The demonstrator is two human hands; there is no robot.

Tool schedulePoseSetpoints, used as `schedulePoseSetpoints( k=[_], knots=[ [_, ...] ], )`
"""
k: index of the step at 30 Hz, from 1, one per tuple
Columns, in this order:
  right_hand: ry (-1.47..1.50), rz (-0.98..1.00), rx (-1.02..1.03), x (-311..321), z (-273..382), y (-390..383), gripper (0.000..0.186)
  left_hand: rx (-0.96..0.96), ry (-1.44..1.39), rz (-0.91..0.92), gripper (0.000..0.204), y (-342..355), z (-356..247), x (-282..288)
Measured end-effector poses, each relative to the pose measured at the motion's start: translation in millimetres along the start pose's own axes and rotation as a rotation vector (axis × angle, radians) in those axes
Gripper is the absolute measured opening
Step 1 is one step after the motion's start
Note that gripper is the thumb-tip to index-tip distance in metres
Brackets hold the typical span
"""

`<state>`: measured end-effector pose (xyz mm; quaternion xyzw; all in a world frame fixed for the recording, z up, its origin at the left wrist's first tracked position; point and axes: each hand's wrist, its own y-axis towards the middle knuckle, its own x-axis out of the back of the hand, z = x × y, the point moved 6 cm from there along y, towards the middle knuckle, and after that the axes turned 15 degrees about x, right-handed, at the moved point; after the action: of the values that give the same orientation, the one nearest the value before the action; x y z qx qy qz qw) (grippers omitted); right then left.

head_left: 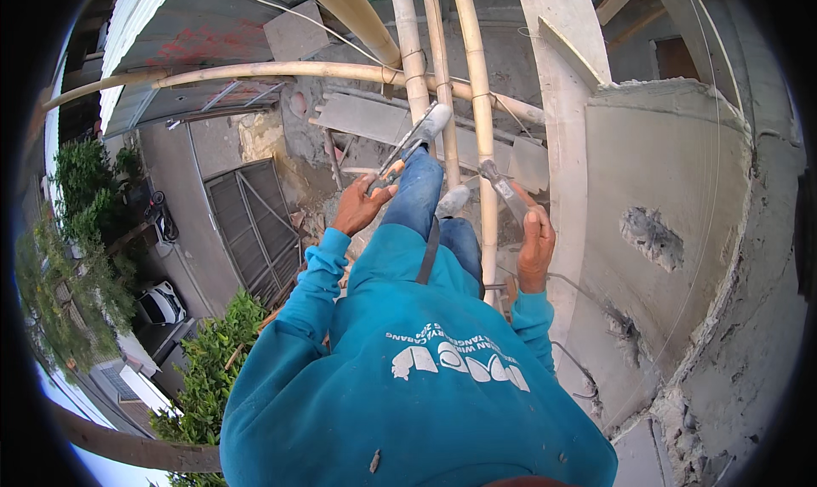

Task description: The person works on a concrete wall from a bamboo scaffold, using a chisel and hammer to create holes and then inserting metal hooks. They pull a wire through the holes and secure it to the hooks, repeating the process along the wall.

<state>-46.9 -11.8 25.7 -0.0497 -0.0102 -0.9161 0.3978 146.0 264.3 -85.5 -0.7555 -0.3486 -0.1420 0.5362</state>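
Left hand [362,208]: closed in a narrow grip, thumb and fingers about the orange-brown handle of a trowel [410,143]. Trowel: thin-bladed, grey, seen nearly edge-on; held just beside the blue trouser leg [419,185], blade pointing toward the dusty shoe [437,122].

Right hand [534,247]: closed around a short hand tool [508,194]. Tool: grey, with a dark rounded end; exact kind cannot be told. Its end lies across the view of an upright bamboo pole [475,70]; contact cannot be told.

Wearer: teal sweatshirt [408,419] with white print, sleeves gathered at both wrists; a second dusty shoe [454,200] beside the poles.

Scaffold: several upright bamboo poles, crossed by a long horizontal pole [281,70], with ties at the crossings.

To the right: grey wall [681,164], rough along its outer edge; one broken patch [651,237] inside its face, another [625,330] nearer its lower edge.

To the left, below: slatted panel [253,219], motorbike [160,216], white car [162,303], green shrub [208,368].
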Motion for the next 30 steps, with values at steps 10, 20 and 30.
schedulePoseSetpoints(
  k=[10,20,30],
  knots=[
    [0.395,-0.274,-0.878,-0.9,-82.6,86.1,0.036,-0.076,0.268,0.122,0.062,256.2,-76.1,-64.4],
    [0.821,-0.356,-1.246,-77.8,-250.9,49.8,0.05,-0.164,0.371,0.043,0.053,442.3,-52.1,-180.6],
    [0.495,-0.441,-1.335,-63.7,-348.1,10.6,0.054,-0.525,0.478,-0.038,0.042,565.3,-36.4,-307.4]
  ],
)
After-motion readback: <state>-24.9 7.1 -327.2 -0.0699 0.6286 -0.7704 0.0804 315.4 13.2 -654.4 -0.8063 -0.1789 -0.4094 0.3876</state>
